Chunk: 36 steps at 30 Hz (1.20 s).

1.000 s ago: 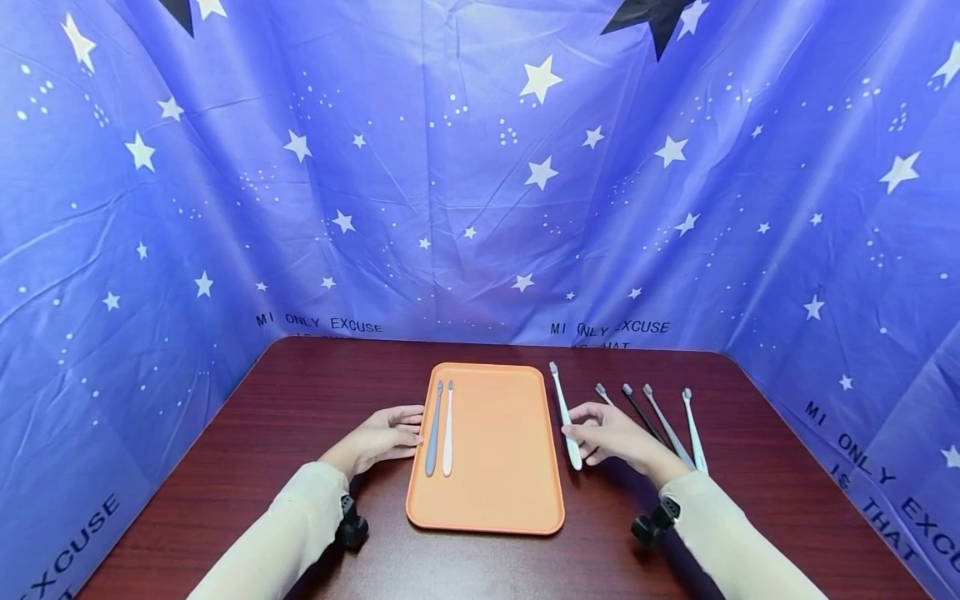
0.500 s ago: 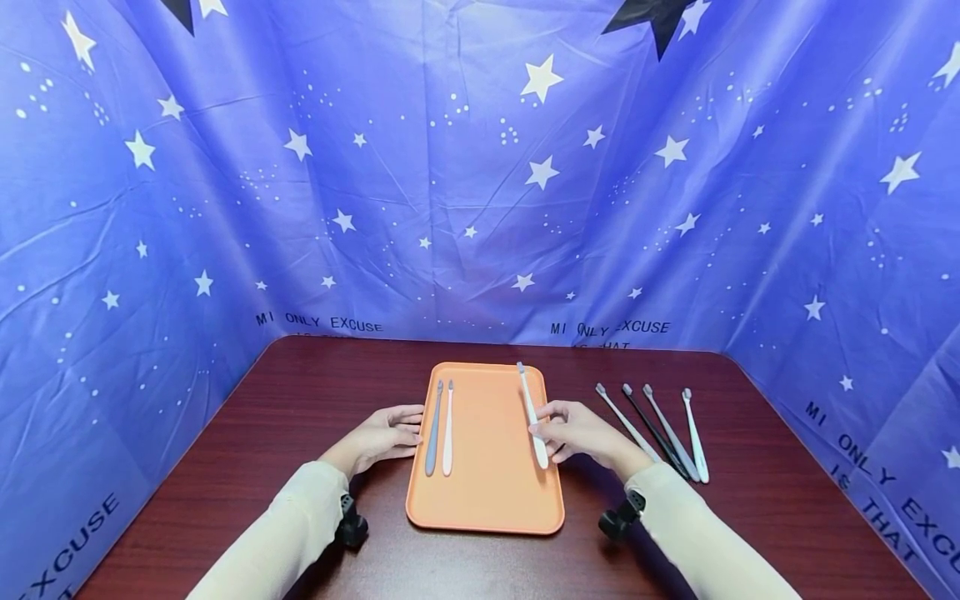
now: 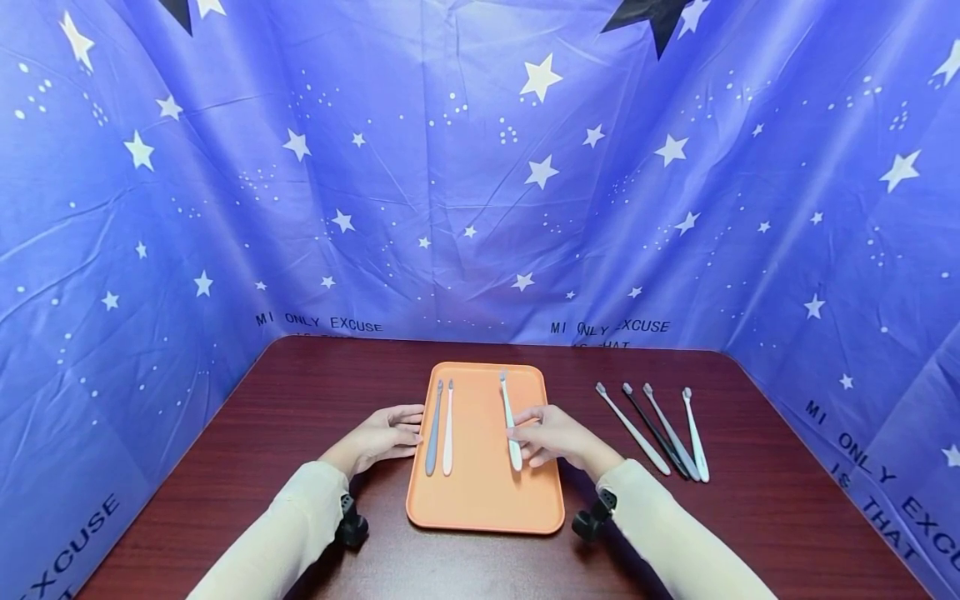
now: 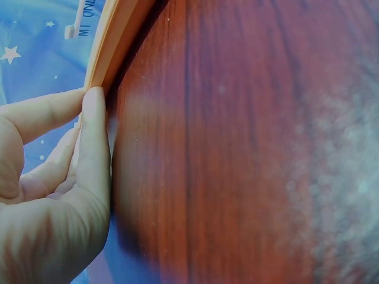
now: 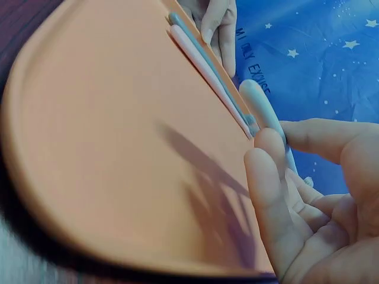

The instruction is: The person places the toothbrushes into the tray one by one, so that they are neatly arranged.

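Observation:
My right hand (image 3: 551, 433) pinches a white toothbrush (image 3: 509, 417) by its handle, between thumb and fingers, over the right half of an orange tray (image 3: 480, 508). The brush head points away from me, and in the right wrist view the hand casts a shadow on the tray floor. Along the tray's left side lie a grey-blue toothbrush (image 3: 432, 442) and a pale pink-white toothbrush (image 3: 448, 442), side by side. My left hand (image 3: 378, 437) holds the tray's left rim; in the left wrist view its thumb and forefinger meet at the edge.
Right of the tray, several toothbrushes lie on the dark red wooden table (image 3: 292, 383): a white one (image 3: 633, 429), a black one (image 3: 656, 429), a grey one (image 3: 671, 433) and another white one (image 3: 695, 437). A blue star-patterned curtain (image 3: 480, 208) surrounds the table.
The right hand has carried the white toothbrush leftward from beside the tray to over its right half. The left hand and the tray have stayed put.

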### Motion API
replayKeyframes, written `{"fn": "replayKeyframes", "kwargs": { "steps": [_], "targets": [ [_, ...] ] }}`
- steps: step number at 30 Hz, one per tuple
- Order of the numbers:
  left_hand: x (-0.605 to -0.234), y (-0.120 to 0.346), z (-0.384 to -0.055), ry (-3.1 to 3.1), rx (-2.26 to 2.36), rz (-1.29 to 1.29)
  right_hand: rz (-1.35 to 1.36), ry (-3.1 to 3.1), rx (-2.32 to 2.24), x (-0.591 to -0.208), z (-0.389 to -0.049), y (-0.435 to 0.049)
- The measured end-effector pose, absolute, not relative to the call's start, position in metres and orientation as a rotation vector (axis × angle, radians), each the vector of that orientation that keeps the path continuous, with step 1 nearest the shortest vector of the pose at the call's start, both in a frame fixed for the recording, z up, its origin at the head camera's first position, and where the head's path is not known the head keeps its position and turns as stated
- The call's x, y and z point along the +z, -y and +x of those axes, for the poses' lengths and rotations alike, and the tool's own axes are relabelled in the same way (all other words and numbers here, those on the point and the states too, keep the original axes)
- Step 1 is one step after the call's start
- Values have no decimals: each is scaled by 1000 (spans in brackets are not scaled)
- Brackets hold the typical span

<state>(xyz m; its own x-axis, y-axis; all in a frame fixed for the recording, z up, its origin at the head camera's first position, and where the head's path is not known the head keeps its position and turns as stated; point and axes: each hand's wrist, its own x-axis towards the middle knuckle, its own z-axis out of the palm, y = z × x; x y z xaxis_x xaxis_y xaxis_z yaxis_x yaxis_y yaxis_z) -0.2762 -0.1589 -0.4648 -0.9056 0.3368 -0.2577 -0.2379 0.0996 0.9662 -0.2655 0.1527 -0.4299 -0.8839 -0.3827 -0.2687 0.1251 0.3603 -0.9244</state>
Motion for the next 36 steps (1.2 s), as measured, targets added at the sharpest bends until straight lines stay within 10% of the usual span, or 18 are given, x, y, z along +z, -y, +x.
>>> {"fn": "replayKeyframes", "kwargs": {
  "steps": [36],
  "targets": [
    [-464,159,-276,-1973,1857,81,-170,-2152,-1648,-447,-269,-90]
  ]
}}
